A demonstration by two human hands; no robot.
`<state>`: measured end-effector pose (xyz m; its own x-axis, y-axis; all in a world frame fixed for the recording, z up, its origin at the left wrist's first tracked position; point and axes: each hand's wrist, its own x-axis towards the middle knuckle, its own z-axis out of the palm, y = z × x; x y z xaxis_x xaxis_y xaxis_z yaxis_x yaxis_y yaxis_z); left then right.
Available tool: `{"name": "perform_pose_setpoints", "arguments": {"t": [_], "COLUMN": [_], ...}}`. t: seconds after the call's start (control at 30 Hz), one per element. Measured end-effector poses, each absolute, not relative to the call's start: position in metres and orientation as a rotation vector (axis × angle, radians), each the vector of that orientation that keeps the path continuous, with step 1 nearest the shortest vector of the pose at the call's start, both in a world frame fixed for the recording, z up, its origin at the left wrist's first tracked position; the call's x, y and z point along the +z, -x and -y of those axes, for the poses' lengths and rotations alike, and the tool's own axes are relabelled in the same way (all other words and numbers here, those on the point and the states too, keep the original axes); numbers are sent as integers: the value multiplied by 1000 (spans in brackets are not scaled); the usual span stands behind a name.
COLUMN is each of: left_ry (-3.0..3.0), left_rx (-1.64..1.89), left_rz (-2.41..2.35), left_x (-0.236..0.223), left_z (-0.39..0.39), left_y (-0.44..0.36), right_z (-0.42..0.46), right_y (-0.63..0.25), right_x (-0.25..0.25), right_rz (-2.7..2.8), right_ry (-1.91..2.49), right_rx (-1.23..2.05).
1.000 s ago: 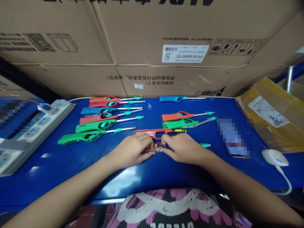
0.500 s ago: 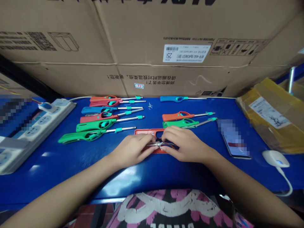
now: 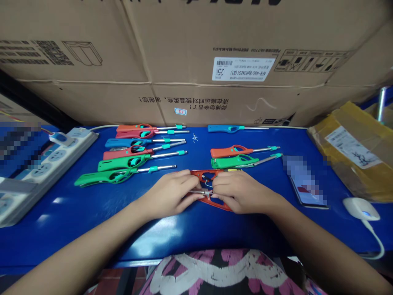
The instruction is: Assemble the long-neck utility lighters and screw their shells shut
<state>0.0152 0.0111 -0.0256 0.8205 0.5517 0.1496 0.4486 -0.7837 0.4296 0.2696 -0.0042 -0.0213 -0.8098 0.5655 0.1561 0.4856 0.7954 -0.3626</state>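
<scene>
My left hand (image 3: 176, 193) is closed in a pinch on a metal lighter tube (image 3: 199, 191), which lies crosswise between my hands. Against the tube's right end, my right hand (image 3: 247, 192) pinches a small pale fitting (image 3: 210, 194). Around my fingertips is the orange-red casing (image 3: 216, 203) of a gas lighter, one part above the tube and another below. A thin wire (image 3: 208, 183) and a small black part show in the gap. My fingers cover much of the casing. A bit of yellow (image 3: 235, 170) shows behind my right hand.
Long-necked lighters in several colours lie at left, among them a green lighter (image 3: 106, 177). Farther right are a blue lighter (image 3: 223, 128), an orange lighter (image 3: 230, 151) and a green lighter (image 3: 235, 160). A power strip (image 3: 55, 164), phone (image 3: 307, 184), white device (image 3: 360, 208) and cardboard boxes (image 3: 172, 69) surround them.
The orange-red casing has shifted right and tilted, its upper and lower parts now showing on both sides of the tube. The wire has come into view. Both hands keep their pinch.
</scene>
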Motion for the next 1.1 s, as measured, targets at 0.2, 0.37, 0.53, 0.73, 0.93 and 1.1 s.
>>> {"name": "perform_pose_setpoints", "arguments": {"t": [0.2, 0.37, 0.53, 0.73, 0.93, 1.1], "left_ry": [-2656, -2632, -2649, -2673, -2764, -2819], "left_rx": [383, 390, 375, 439, 360, 307], "left_rz": [-750, -887, -868, -887, -697, -664], "left_x": [-27, -23, -28, -34, -28, -27], "left_z": [-15, -26, -26, -24, -21, -18], "left_y": [-12, -4, -6, -8, -7, -8], "right_z": [4, -1, -2, -2, -2, -1], "right_y": [-271, -282, -281, -282, -300, -317], "right_x": [-22, -20, -21, -21, -3, 2], "right_rz": [2729, 2703, 2728, 2755, 2751, 2743], "right_ry": [820, 941, 1009, 1108, 1342, 1558], "right_rx": [476, 459, 442, 416, 545, 777]}}
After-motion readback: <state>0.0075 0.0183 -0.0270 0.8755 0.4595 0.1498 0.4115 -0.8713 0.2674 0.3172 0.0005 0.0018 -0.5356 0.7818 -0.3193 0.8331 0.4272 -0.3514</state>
